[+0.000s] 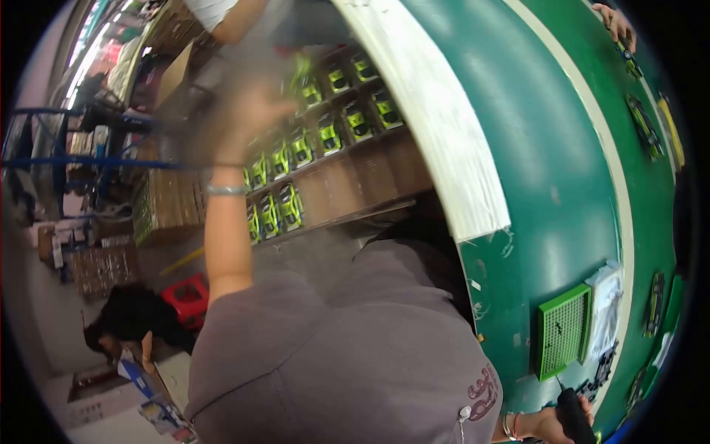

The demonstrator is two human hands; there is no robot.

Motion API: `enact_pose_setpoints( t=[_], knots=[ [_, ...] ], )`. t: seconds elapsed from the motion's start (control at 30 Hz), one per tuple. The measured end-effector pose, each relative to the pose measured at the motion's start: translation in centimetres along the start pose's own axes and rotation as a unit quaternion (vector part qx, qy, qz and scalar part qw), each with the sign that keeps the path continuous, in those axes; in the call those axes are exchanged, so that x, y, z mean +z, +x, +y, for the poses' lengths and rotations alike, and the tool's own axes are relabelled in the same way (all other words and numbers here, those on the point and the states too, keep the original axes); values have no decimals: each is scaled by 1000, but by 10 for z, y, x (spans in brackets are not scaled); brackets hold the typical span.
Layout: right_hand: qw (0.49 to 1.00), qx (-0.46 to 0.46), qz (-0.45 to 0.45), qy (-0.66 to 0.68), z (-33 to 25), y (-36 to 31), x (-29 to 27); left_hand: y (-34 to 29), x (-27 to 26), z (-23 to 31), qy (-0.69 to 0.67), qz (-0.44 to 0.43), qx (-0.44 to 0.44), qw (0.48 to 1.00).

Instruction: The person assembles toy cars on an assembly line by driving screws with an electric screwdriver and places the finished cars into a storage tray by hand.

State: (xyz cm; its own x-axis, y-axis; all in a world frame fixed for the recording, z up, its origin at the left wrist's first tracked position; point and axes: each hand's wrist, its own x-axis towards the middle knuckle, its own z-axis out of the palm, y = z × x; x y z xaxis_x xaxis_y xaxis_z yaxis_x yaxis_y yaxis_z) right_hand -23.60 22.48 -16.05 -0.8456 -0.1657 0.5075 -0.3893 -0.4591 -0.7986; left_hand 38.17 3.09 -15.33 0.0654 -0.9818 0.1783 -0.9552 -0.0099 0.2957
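Observation:
My left hand (pixel 248 115) is stretched out at the upper left, over rows of yellow-green and black toy cars (pixel 329 133) lying on a brown cardboard sheet (pixel 370 170). Motion smears its fingers, so whether it holds anything does not show. At the lower right, my right hand (pixel 551 427) grips a black electric screwdriver (pixel 575 416), its thin bit pointing up toward a green perforated tray (pixel 543 344). Small dark pieces lie in that tray.
A green conveyor belt (pixel 547 126) curves along the right, with dark car parts (pixel 645 127) beyond its pale edge. A co-worker's hand (pixel 617 26) holds one there. Another person's arm (pixel 240 18) reaches in at the top. A red plastic stool (pixel 186 300) stands lower left.

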Motion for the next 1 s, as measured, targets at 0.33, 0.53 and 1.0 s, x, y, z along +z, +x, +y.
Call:
enact_pose_setpoints(
  t=[0.33,0.53,1.0],
  knots=[
    [999,2,9,50,8,5,-10,-140,113,-39,-89,-319,-492,805],
    [993,36,-75,-82,-4,11,-38,-116,138,-78,106,-196,-298,928],
    [995,34,-45,-87,-12,-8,-23,82,85,268,-231,-5,253,939]
  ],
)
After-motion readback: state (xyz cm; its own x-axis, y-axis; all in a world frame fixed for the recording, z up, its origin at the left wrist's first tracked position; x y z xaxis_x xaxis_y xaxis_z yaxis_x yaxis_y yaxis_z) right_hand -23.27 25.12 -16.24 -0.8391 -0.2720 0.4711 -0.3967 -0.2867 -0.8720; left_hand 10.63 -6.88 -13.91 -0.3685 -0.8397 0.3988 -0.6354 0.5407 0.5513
